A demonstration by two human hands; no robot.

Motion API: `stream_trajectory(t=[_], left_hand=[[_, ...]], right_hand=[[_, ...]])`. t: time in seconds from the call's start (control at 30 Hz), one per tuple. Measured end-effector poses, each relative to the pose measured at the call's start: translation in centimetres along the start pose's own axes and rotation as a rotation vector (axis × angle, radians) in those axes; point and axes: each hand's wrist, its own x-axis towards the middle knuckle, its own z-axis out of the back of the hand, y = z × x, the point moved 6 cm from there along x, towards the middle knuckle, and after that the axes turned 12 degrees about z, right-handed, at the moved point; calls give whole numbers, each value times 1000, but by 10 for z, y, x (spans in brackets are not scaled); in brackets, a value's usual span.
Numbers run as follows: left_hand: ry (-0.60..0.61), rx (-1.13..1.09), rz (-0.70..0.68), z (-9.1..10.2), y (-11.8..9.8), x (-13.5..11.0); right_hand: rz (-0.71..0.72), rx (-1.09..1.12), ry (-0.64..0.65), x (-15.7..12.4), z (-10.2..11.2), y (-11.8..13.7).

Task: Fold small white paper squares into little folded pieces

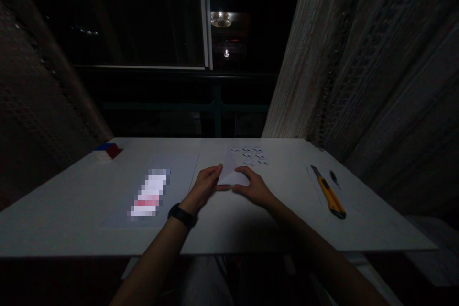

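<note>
Between my two hands is a folded piece of white paper (233, 176), its top corner pointing away from me. My left hand (207, 182), with a dark watch (182, 215) on the wrist, grips the paper's left edge. From the other side, my right hand (254, 186) pinches its right part between thumb and fingers. The fingertips of both hands come close together at the near edge. Just beyond the paper, several small pieces with dark curved marks (247, 156) lie in rows on the white table (287, 229).
A yellow box cutter (330, 196) lies at the right, beside a small dark object (334, 179). On the left, a bright blurred-out screen (150, 193) rests on a paper sheet (186, 172). A blue, red and white block (106, 151) stands at the far left edge.
</note>
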Motion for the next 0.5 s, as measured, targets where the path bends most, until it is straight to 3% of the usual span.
stream_trajectory(t=[0.3, 0.5], left_hand=[[67, -25, -2, -3, 1, 1], [88, -82, -16, -2, 1, 1]], right_hand=[[-39, 394, -19, 2, -7, -11], [-59, 456, -37, 3, -5, -11]])
